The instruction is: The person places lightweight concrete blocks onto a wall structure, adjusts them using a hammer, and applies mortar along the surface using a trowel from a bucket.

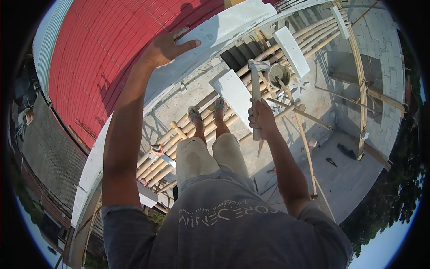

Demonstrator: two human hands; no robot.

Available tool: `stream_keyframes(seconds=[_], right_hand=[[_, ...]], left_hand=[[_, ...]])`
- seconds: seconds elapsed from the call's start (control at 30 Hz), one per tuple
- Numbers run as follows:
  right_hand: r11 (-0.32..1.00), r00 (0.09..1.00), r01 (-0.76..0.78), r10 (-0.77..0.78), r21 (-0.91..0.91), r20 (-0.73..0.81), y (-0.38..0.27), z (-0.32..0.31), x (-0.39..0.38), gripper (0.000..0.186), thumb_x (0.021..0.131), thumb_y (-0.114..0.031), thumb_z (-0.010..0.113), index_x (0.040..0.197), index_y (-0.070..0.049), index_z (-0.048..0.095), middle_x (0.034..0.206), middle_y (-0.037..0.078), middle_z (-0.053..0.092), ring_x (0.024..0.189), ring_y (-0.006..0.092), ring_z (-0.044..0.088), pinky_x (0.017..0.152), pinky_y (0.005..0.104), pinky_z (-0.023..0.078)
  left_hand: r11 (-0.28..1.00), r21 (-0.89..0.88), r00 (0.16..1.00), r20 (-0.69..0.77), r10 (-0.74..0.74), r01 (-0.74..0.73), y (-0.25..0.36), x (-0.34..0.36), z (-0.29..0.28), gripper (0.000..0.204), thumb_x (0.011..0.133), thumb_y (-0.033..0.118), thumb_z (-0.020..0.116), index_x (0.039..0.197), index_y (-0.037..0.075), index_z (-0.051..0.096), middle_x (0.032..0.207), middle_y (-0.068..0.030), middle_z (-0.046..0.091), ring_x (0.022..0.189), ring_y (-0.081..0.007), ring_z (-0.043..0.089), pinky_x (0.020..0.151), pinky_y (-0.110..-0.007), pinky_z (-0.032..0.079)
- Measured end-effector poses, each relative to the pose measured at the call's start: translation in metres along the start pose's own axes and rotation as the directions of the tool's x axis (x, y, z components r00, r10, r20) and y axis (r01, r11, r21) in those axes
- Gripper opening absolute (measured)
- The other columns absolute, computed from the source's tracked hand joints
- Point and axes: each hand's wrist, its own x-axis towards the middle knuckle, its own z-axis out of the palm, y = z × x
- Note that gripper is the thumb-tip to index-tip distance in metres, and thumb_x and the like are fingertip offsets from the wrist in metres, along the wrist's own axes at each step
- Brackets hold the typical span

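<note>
Left hand: thumb spread, other fingers cannot tell, over white wall | right hand: fingers wrapped round hammer, its head above bamboo poles | orange-handled saw on poles | red roof beyond wall

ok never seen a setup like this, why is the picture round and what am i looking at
There's no machine here: a person works bare-handed. The single picture comes from a wide fisheye camera worn on the head, looking down, so edges curve. The left hand is spread at the pale wall top, beside a red roof. The right hand grips a hammer. Below, flip-flopped feet appear to stand on bamboo poles. A handsaw lies on them, and pale rectangular blocks seem to rest there too.
</note>
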Motion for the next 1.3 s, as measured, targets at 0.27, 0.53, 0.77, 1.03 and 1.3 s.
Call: stream_keyframes(seconds=[0.27,0.53,0.77,1.03,1.3], right_hand=[[0.537,0.97,-0.15,0.24,0.83,0.02,0.019,0.108,0.043,0.022,0.105,-0.026,0.037,0.096,-0.006,0.039,0.076,0.006,0.048,0.062,0.015,0.051,0.053,0.027,0.051],[0.397,0.892,-0.449,0.159,0.8,0.422,0.014,0.241,0.021,0.015,0.102,-0.019,0.041,0.094,-0.006,0.041,0.073,0.007,0.046,0.059,0.0175,0.048,0.053,0.0315,0.049],[0.289,0.911,-0.394,0.25,0.873,0.328,0.012,0.239,0.021,0.018,0.102,-0.022,0.042,0.092,-0.007,0.042,0.071,0.006,0.046,0.057,0.0159,0.048,0.051,0.0301,0.049],[0.314,0.945,-0.291,0.243,0.904,0.219,0.011,0.233,0.037,0.012,0.099,-0.021,0.042,0.097,-0.009,0.042,0.076,0.006,0.047,0.059,0.0159,0.048,0.051,0.0299,0.047],[0.368,0.931,-0.358,0.205,0.858,0.301,-0.007,0.228,0.045,0.017,0.104,-0.022,0.039,0.099,-0.007,0.044,0.072,0.004,0.047,0.059,0.0116,0.047,0.051,0.0249,0.047]], left_hand=[[0.994,0.103,0.998,0.033,-0.047,0.043,0.002,0.001,0.014,0.076,0.084,0.062,0.065,0.135,0.005,0.057,0.109,-0.0232,0.07,0.097,-0.0307,0.069,0.09,-0.04,0.051],[0.99,0.124,0.998,0.001,-0.069,0.069,-0.013,0.011,0.023,0.103,0.073,0.08,0.059,0.142,0.003,0.049,0.096,-0.0227,0.072,0.093,-0.0318,0.071,0.086,-0.04,0.054],[0.977,0.147,0.981,0.099,-0.167,0.152,-0.011,0.01,0.017,0.09,0.078,0.073,0.063,0.142,0.012,0.051,0.116,-0.0198,0.069,0.105,-0.0309,0.068,0.095,-0.038,0.05],[0.977,0.213,0.995,0.091,-0.035,0.014,-0.007,0.007,0.013,0.089,0.078,0.074,0.062,0.141,0.012,0.052,0.112,-0.0202,0.07,0.104,-0.031,0.068,0.093,-0.039,0.05],[0.992,0.126,0.998,0.055,-0.038,0.031,-0.005,0.006,0.013,0.085,0.078,0.071,0.064,0.138,0.011,0.055,0.108,-0.0203,0.071,0.099,-0.0316,0.069,0.089,-0.04,0.052]])
